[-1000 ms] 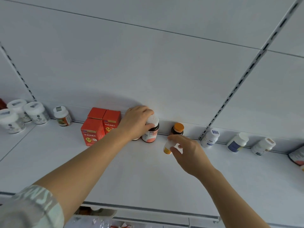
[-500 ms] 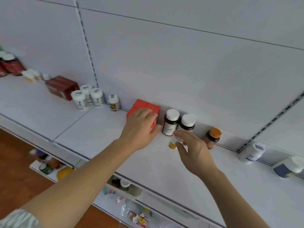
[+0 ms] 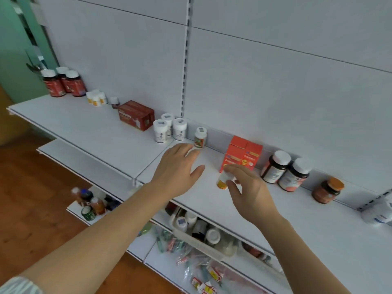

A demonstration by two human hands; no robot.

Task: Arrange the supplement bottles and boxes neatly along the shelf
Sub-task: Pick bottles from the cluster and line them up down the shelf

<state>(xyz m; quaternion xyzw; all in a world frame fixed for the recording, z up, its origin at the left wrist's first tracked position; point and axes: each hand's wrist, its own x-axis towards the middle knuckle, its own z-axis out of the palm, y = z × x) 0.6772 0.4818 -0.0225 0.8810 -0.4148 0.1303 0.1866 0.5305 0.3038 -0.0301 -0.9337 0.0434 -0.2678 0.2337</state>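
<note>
My right hand (image 3: 247,187) pinches a small white bottle with a yellow-orange label (image 3: 222,181) above the white shelf (image 3: 212,200), just in front of the orange boxes (image 3: 241,155). My left hand (image 3: 179,166) hovers over the shelf with straight fingers, holding nothing, its fingertips close to a small white-capped bottle (image 3: 200,137). Right of the boxes stand two dark bottles with white caps (image 3: 284,170) and a brown bottle with an orange cap (image 3: 327,190), all against the back panel.
Further left along the shelf stand three white jars (image 3: 169,129), a dark red box (image 3: 135,114), small white bottles (image 3: 96,98) and three red-labelled bottles (image 3: 63,82). A white bottle (image 3: 378,213) lies at the right edge. Lower shelves hold a basket (image 3: 201,236) and loose packets.
My left hand has left the orange boxes and moved left, opening over the shelf. The view has swung left. My right hand still holds the small bottle.
</note>
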